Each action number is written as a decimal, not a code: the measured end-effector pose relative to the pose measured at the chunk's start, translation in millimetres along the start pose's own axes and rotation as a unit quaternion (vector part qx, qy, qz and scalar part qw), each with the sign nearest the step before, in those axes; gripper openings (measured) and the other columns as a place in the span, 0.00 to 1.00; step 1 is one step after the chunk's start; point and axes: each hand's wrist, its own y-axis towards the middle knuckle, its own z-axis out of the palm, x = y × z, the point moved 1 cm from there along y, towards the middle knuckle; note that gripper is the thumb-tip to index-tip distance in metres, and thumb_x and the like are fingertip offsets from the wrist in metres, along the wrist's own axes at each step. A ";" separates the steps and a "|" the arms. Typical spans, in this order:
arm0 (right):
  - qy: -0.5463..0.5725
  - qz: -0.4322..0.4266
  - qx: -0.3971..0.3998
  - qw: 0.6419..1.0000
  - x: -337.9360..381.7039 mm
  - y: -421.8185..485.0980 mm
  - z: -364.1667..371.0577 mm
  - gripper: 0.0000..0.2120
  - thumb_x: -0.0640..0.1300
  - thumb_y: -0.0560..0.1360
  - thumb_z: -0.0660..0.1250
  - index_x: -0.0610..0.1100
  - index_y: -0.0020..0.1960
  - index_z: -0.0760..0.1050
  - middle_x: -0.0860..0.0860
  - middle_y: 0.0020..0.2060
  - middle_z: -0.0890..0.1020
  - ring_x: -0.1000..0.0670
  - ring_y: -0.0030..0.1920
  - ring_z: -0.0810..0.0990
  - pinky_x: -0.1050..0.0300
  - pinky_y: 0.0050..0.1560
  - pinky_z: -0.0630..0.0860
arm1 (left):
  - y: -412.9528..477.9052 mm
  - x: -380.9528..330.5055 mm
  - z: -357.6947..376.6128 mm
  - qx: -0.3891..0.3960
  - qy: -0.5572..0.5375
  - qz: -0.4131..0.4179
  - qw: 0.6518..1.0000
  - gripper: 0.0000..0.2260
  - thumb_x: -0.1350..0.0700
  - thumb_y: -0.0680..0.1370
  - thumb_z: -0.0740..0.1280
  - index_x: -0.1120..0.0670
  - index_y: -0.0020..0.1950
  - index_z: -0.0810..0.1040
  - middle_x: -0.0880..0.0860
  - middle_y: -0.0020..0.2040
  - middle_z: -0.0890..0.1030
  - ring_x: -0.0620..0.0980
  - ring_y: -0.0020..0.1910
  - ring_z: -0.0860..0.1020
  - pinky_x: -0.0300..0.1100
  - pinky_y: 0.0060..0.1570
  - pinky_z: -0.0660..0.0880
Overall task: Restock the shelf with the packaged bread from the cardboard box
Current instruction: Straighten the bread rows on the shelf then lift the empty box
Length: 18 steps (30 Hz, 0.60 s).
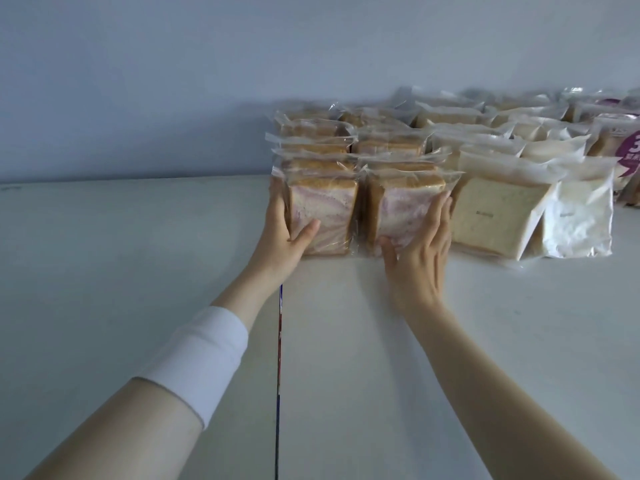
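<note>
- Two packs of pink-swirled sliced bread stand upright, side by side, at the front of a block of like packs, at about one o'clock from the middle of the view: the left pack (323, 216) and the right pack (405, 209), nearly touching.
- The left hand (280, 233) grips the left pack from its nine o'clock side, with the thumb laid across the lower front face and the fingers running up the pack's left edge.
- The right hand (420, 258) rests against the right pack from four o'clock, with straight fingers flat along its right edge and the thumb spread at the bottom of the front face.
- More clear-wrapped packs (388, 147) are ranked in rows behind the pair, toward twelve o'clock.
- A pale loaf pack (498, 216) stands just beside the right pack at three o'clock, with a frosted white pack (578, 220) beyond it and a purple-labelled pack (623, 150) at the frame's right edge.
- All of them sit on a white shelf (138, 271) against a pale wall (207, 81).
- A white sleeve band (201, 355) circles the left forearm at seven o'clock.
- A thin dark strip (278, 375) runs down the shelf toward six o'clock.
</note>
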 end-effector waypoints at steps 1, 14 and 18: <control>-0.019 -0.015 -0.017 1.000 1.5 -3.5 -2.7 0.42 0.45 0.74 0.68 0.35 0.74 0.43 0.33 0.74 0.46 0.37 0.75 0.44 0.45 0.75 0.45 | -0.7 -2.2 -1.6 0.003 -0.015 0.003 1.000 0.38 0.55 0.75 0.66 0.57 0.76 0.45 0.54 0.77 0.54 0.48 0.76 0.55 0.46 0.75 0.53; -0.154 -0.260 -0.014 0.953 43.9 -14.9 30.4 0.22 0.31 0.73 0.53 0.34 0.65 0.71 0.39 0.68 0.70 0.38 0.68 0.68 0.48 0.62 0.74 | 45.6 -30.1 5.2 -0.110 -0.018 0.057 0.992 0.24 0.59 0.81 0.56 0.59 0.74 0.49 0.58 0.76 0.52 0.51 0.76 0.52 0.34 0.72 0.52; -0.156 -0.272 -0.021 0.949 39.2 -15.2 28.5 0.20 0.32 0.75 0.53 0.34 0.65 0.72 0.39 0.67 0.70 0.38 0.68 0.69 0.48 0.64 0.73 | 46.3 -27.0 8.5 -0.120 -0.029 0.073 0.990 0.24 0.57 0.80 0.55 0.60 0.74 0.51 0.59 0.75 0.55 0.53 0.75 0.56 0.38 0.71 0.55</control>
